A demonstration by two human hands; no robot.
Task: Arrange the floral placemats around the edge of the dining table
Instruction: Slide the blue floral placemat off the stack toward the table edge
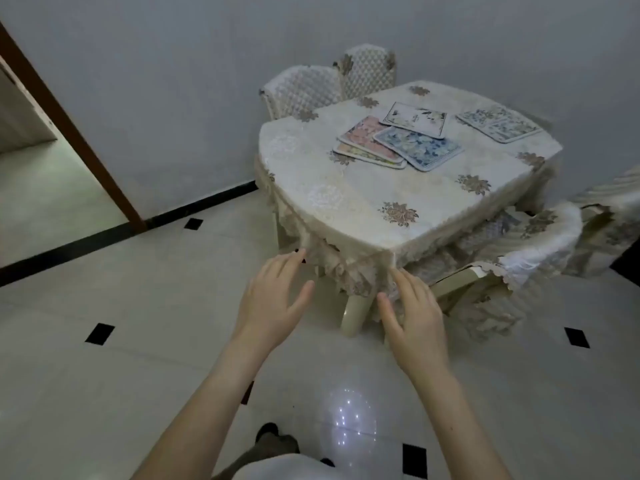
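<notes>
The dining table (349, 209) wears a cream floral cloth. Near its middle lie overlapping floral placemats: a blue one (419, 147), a pink one (363, 135) over a yellowish one (360, 154), and a white one (415, 119). A pale blue-patterned placemat (498, 124) lies apart at the far right edge. My left hand (273, 299) and my right hand (412, 313) reach forward with fingers spread, holding nothing. Both hover just short of the table's near corner, by the hanging cloth fringe.
Covered chairs stand around the table: two behind it (304, 90) (369, 69) and one at the right (512, 258). A doorway with a brown frame (69, 126) opens at the left. White tiled floor (138, 323) stretches between me and the table.
</notes>
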